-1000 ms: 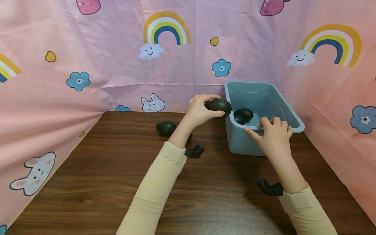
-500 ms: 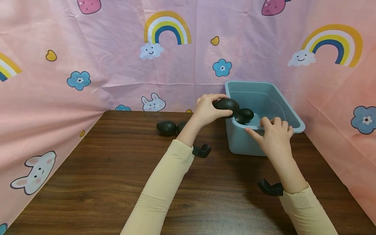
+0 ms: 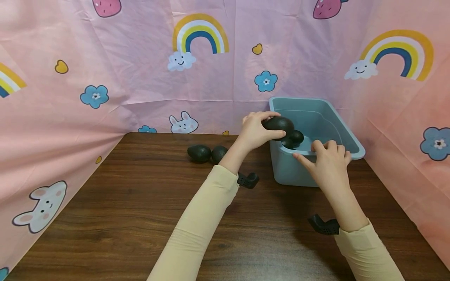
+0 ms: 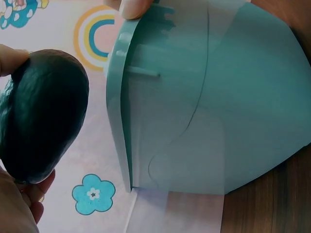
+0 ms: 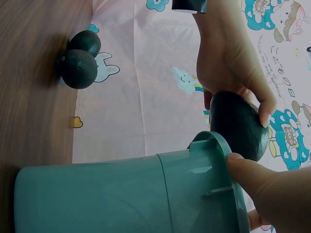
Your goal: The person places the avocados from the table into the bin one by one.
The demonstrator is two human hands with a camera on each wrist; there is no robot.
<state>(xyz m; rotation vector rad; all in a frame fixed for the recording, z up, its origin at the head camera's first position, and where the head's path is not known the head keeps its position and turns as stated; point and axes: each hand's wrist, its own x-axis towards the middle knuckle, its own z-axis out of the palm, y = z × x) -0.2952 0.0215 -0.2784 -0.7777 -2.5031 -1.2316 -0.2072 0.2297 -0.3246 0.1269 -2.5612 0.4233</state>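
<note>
An avocado, dark green and nearly black, is gripped between the thumb and fingers of my left hand. In the head view it overlaps the left rim of a blue-green plastic bin; the right wrist view shows the held avocado above the rim. My right hand grips the bin's near rim, thumb outside and fingers over the edge. Inside the bin lie other avocados, partly hidden by the held one. On the table to the left, two more avocados sit side by side.
The bin stands at the back right of a dark wood-grain table. Pink printed cloth hangs behind and along both sides. A black wrist mount juts from the left wrist, and another mount from the right.
My left hand has moved right with the avocado, from beside the bin to over its left rim. Both avocados on the table now show past the forearm. The right hand has stayed put.
</note>
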